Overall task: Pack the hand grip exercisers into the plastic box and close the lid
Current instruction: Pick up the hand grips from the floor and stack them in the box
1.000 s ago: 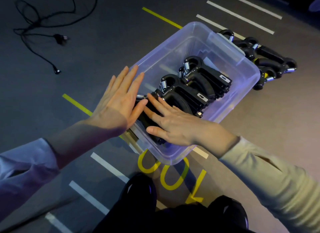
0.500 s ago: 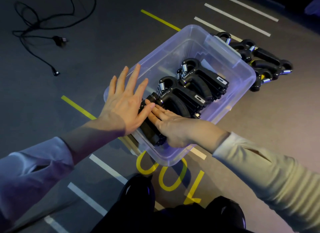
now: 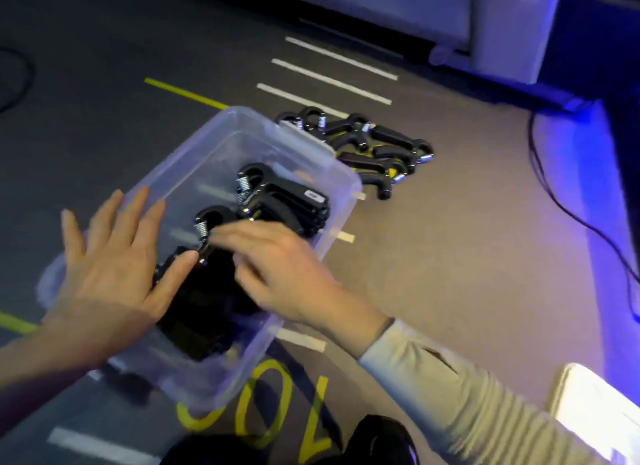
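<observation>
The clear plastic box (image 3: 194,160) lies on the floor, lid off. Black hand grip exercisers with steel springs stand packed in its far half (image 3: 291,201), and more lie in the near half (image 3: 204,305). My left hand (image 3: 114,267) rests flat on the box's left rim with fingers spread, its thumb touching a near exerciser. My right hand (image 3: 284,267) is over the near exercisers, fingers loosely extended and blurred, gripping nothing that I can see. A loose pile of several exercisers (image 3: 377,146) lies on the floor just beyond the box's far end.
A pale flat object (image 3: 595,405) lies at the lower right corner, partly cut off. A black cable (image 3: 554,194) runs along the floor on the right. White furniture (image 3: 502,25) stands at the back. My dark shoes (image 3: 381,440) are at the bottom edge.
My right hand has lifted off the near exercisers and its fingers have straightened. The view has swung toward the right. My left hand stays on the box's left rim.
</observation>
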Action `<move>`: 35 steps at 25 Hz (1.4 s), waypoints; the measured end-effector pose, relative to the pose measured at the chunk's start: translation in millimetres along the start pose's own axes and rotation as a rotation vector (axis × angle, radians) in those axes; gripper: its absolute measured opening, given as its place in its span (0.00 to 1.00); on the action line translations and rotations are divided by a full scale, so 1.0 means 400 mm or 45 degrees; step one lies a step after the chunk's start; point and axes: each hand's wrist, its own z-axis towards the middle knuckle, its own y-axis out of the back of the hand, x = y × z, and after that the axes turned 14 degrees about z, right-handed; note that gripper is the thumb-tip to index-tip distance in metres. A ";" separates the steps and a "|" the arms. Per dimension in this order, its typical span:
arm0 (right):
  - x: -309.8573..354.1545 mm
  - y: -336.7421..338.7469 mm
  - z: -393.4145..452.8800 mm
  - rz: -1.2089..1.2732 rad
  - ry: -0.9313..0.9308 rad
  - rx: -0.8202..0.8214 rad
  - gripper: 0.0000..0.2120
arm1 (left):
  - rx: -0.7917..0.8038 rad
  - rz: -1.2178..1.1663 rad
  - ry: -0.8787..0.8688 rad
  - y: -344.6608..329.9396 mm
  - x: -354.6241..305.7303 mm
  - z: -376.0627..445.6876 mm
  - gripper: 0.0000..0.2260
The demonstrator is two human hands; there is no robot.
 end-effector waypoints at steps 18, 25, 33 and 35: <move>-0.643 0.301 -0.055 -0.491 -0.708 0.080 0.15 | 0.041 -0.444 -0.428 0.000 -0.414 0.181 0.36; -0.650 0.335 -0.062 -0.669 -0.668 0.272 0.19 | 0.020 -0.484 -0.422 -0.006 -0.417 0.180 0.35; -0.600 0.278 -0.115 -0.702 -0.733 0.135 0.21 | -0.005 -0.388 -0.439 -0.005 -0.410 0.175 0.35; -0.580 0.276 -0.112 -0.641 -0.731 0.041 0.20 | -0.010 -0.371 -0.438 -0.003 -0.411 0.174 0.35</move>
